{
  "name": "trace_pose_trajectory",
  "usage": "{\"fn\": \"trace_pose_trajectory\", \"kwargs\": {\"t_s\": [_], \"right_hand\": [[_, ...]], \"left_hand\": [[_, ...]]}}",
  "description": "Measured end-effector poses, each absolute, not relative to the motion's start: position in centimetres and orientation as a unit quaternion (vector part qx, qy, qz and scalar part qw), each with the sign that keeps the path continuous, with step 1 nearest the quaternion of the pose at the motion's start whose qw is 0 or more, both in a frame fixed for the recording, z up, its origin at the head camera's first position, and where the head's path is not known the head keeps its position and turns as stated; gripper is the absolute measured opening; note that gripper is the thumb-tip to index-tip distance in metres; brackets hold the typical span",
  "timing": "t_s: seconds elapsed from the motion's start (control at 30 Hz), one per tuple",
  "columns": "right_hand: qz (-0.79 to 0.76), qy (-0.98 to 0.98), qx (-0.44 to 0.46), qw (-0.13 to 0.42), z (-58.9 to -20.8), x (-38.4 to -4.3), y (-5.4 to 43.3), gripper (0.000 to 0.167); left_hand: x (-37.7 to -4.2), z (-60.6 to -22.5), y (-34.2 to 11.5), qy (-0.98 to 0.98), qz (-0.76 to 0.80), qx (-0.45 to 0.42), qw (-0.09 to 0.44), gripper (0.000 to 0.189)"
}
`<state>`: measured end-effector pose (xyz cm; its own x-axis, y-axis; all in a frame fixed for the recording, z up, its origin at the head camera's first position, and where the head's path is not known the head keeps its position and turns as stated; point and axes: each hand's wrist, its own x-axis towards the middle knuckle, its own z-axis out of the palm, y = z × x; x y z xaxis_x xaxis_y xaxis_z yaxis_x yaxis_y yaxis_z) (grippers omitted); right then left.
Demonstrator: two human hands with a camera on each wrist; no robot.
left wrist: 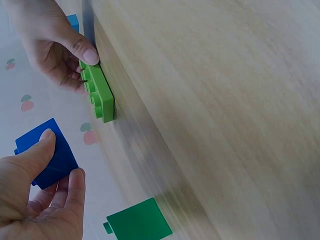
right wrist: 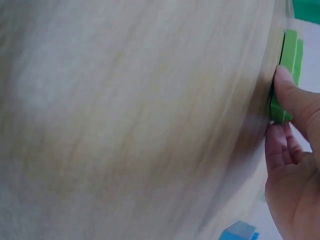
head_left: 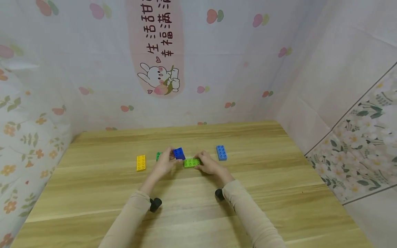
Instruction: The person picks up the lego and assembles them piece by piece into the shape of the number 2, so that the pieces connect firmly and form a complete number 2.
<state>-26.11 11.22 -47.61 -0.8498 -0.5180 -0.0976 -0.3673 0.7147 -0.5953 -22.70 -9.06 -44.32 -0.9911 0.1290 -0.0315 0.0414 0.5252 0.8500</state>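
Between the thumb and fingers of my left hand (head_left: 165, 163) is a dark blue building brick (head_left: 179, 153), held above the table in the left wrist view (left wrist: 54, 155). My right hand (head_left: 208, 163) grips one end of a long light green brick (head_left: 190, 163), studs up, on the tabletop. In the right wrist view the thumb lies along the side of that green brick (right wrist: 290, 50). A darker green brick (left wrist: 140, 221) stands on the table just left of my left hand, partly hidden by it in the head view.
A yellow brick (head_left: 141, 163) lies farther left on the wooden table (head_left: 186, 213). To the right of my right hand is a lighter blue brick (head_left: 221, 152). A patterned cloth (head_left: 198, 69) hangs behind the table, with more cloth at both sides.
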Motion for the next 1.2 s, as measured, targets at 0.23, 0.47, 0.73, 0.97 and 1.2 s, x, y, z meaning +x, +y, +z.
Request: {"fn": "trace_pose_trajectory", "kwargs": {"t_s": [0.23,0.47,0.73,0.97,1.2], "right_hand": [[-0.339,0.907,-0.206,0.144,-47.8,-26.7,11.4,0.033],[-0.350,0.904,-0.195,0.147,-47.7,-26.8,11.2,0.034],[-0.354,0.904,-0.187,0.152,-47.7,-27.2,11.3,0.035],[-0.358,0.902,-0.189,0.149,-47.7,-27.3,11.3,0.033],[-0.363,0.901,-0.182,0.155,-47.8,-27.2,11.3,0.033]], "left_hand": [[-22.9,-45.0,-8.5,0.873,0.481,0.062,0.055,0.042],[-23.3,-46.1,-7.7,0.875,0.473,0.083,0.062,0.044],[-23.8,-46.1,-7.3,0.885,0.453,0.086,0.060,0.046],[-23.7,-46.2,-7.2,0.887,0.448,0.088,0.069,0.045],[-23.8,-46.4,-7.2,0.890,0.440,0.095,0.071,0.044]]}}
